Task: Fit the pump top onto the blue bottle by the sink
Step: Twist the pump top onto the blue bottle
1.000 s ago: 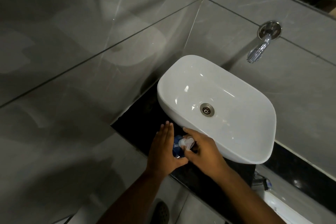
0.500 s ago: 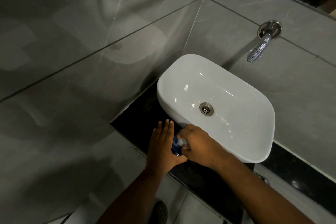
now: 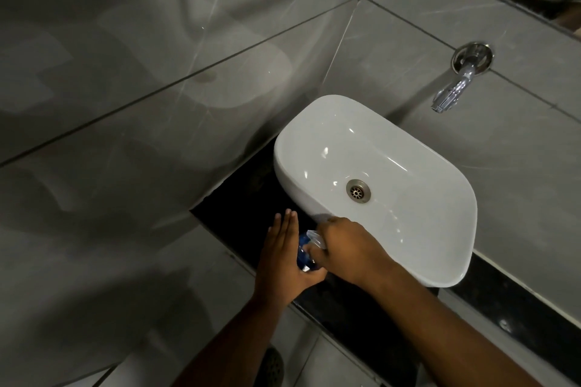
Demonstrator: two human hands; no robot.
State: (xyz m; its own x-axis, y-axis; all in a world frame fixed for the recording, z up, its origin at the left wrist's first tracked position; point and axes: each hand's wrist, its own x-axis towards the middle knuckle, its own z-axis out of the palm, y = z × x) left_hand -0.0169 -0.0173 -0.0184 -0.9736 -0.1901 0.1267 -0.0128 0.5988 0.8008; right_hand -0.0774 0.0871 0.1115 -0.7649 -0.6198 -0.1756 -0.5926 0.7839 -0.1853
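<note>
Two bare arms reach in from the bottom of the picture, over the dark edge of the counter (image 3: 361, 317). The left hand (image 3: 284, 264) sits flat with its fingers straight and close together, and its palm and thumb hug the side of the blue bottle (image 3: 304, 253). The bottle stands on the black counter, just beside the near left corner of the sink (image 3: 446, 258) — only a small blue bit shows between the two hands. No words or label can be read on it; it is too small and mostly hidden.

The right hand (image 3: 344, 247) curls over the top of the bottle and grips the clear pump top (image 3: 316, 237), which pokes out by the fingertips. I cannot tell how far the pump top is on.

Past the hands, the white sink has a round metal drain (image 3: 358, 191) in its middle. Further back — on the grey tiled wall (image 3: 157, 88) — a shiny tap (image 3: 454, 88) sticks out above the sink.
</note>
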